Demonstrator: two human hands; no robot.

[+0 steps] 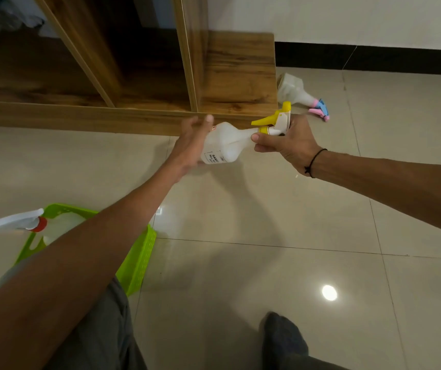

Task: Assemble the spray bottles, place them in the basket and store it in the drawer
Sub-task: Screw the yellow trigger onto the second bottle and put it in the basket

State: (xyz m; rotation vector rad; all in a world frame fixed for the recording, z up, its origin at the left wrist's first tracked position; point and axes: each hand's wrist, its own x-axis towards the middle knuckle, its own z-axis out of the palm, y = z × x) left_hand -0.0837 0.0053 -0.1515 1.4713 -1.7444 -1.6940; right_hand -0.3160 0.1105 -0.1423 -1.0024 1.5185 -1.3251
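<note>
Head cam, wide-angle, looks fwd & down, close over both arms, floor [267, 222] below.

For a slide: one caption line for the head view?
Both hands hold the yellow-trigger spray bottle; another bottle lies in the green basket.
</note>
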